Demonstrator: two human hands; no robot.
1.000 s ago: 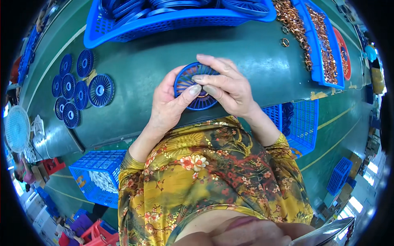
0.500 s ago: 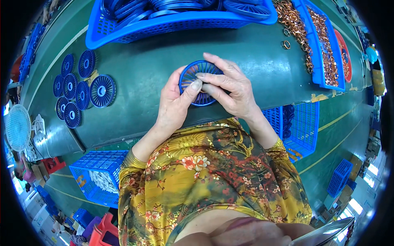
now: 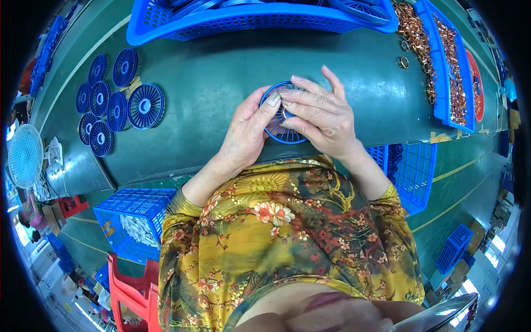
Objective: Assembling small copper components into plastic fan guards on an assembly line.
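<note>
Your left hand (image 3: pixel 243 133) and right hand (image 3: pixel 321 116) meet over a round blue fan grille (image 3: pixel 279 128) that lies on the green worktop (image 3: pixel 210 83) close to its near edge, right in front of you; the left grip pinches the grille's left rim with the thumb on top, while the right grip lies across it with the fingers pressed together near its hub. Along the far edge stands a long blue basket (image 3: pixel 249 22) holding more blue grilles, only partly in view. To your right, narrow blue trays (image 3: pixel 442 72) are filled with small copper-coloured rings (image 3: pixel 415 39), and a couple of loose rings (image 3: pixel 404 62) sit on the worktop just beside them. At your left, a cluster of finished blue grilles (image 3: pixel 113 102) lies flat and overlapping, well apart from your hands. Between that cluster and your hands the worktop is bare, and so is the stretch from your hands to the far basket. Below the near edge, a blue crate (image 3: pixel 135 218) with pale contents stands at your left knee beside a red stool (image 3: pixel 133 293), and another blue crate (image 3: pixel 409 171) sits under the worktop at your right, so room by your legs is tight on both sides.
</note>
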